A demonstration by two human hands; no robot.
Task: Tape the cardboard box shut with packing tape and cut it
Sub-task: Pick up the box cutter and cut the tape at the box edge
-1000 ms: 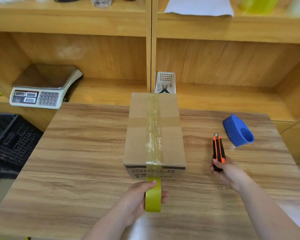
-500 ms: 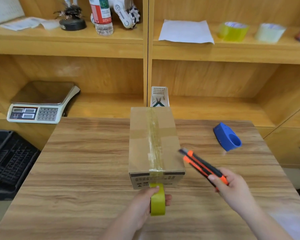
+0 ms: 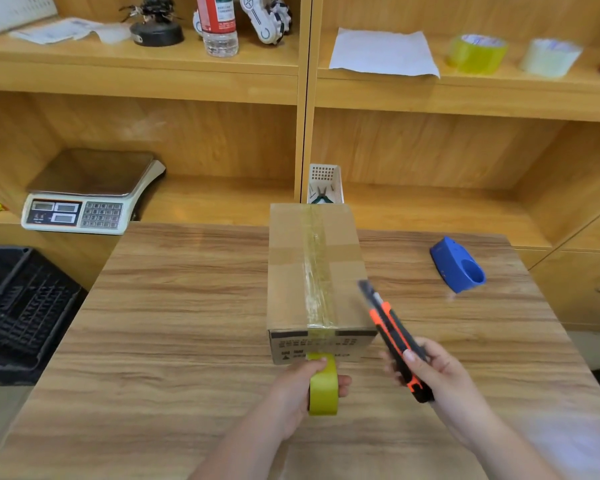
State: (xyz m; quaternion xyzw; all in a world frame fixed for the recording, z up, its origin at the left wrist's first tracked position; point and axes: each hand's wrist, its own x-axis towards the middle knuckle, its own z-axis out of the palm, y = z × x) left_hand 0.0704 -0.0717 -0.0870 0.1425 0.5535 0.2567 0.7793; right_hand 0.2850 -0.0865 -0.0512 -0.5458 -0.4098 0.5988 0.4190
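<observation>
A closed cardboard box (image 3: 288,271) stands in the middle of the wooden table (image 3: 174,323), with a strip of clear yellowish tape running along its top seam and down its near face. My left hand (image 3: 295,393) grips the yellow tape roll (image 3: 323,388) just in front of the box, the tape still joined to the box. My right hand (image 3: 440,372) holds an orange and black utility knife (image 3: 395,337), lifted off the table to the right of the box's near corner, its tip pointing up and left.
A blue tape dispenser (image 3: 459,265) lies on the table at the right. A weighing scale (image 3: 87,195) sits on the lower shelf, a white basket with pliers (image 3: 324,185) behind the box. Tape rolls (image 3: 477,51), paper and a bottle fill the upper shelf. A black crate (image 3: 18,306) is at left.
My right hand picked the knife up from the table and brought it leftward, close to the box's near right corner. The left hand kept the roll against the box front.
</observation>
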